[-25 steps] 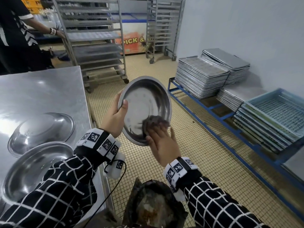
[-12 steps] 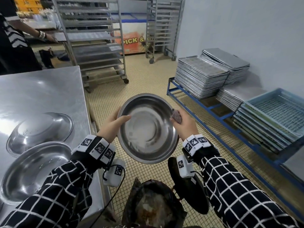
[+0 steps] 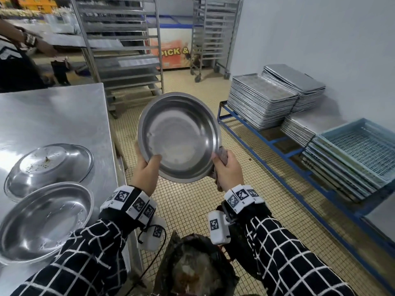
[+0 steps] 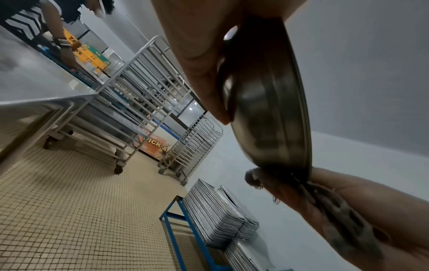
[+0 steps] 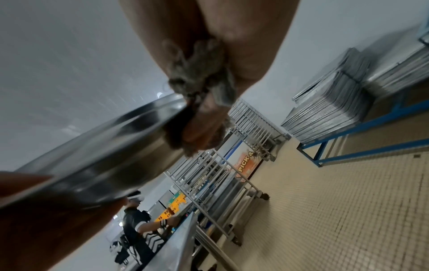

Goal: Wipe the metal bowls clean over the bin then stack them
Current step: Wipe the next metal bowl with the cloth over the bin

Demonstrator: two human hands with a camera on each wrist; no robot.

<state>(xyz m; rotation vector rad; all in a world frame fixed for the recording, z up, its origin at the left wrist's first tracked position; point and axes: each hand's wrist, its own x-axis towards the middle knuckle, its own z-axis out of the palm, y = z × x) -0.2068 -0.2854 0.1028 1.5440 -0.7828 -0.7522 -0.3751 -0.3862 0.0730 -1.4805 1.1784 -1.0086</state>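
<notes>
Two hands held one metal bowl (image 3: pixel 178 137) up in the head view, tilted with its hollow toward the camera, above and beyond the bin (image 3: pixel 193 268) that stood on the tiled floor just beside the table (image 3: pixel 53 116). The left hand (image 3: pixel 146 174) gripped the bowl's near-left rim, thumb curled inside it. The right hand (image 3: pixel 227 170) gripped the near-right rim with a grey cloth (image 3: pixel 222 154) bunched between its fingers and the metal. On the table, to the left of the held bowl, lay a second bowl (image 3: pixel 42 221) with its hollow up and, just behind it, a third bowl (image 3: pixel 50 167) turned over, with crumbs on its base. Stacked baking trays (image 3: pixel 263 103) sat on a blue rack to the right of the held bowl. From the left wrist, the bowl (image 4: pixel 269 102) showed edge-on, the left hand's fingers (image 4: pixel 204 73) pressed flat against its underside, and the right hand (image 4: pixel 362 216) pinched cloth (image 4: pixel 262 179) over the far rim. From the right wrist, blurred, the cloth (image 5: pixel 197 73) was wadded in the right hand (image 5: pixel 209 45) against the bowl's (image 5: pixel 104 150) rim, the left hand (image 5: pixel 46 220) dark beneath the bowl.
</notes>
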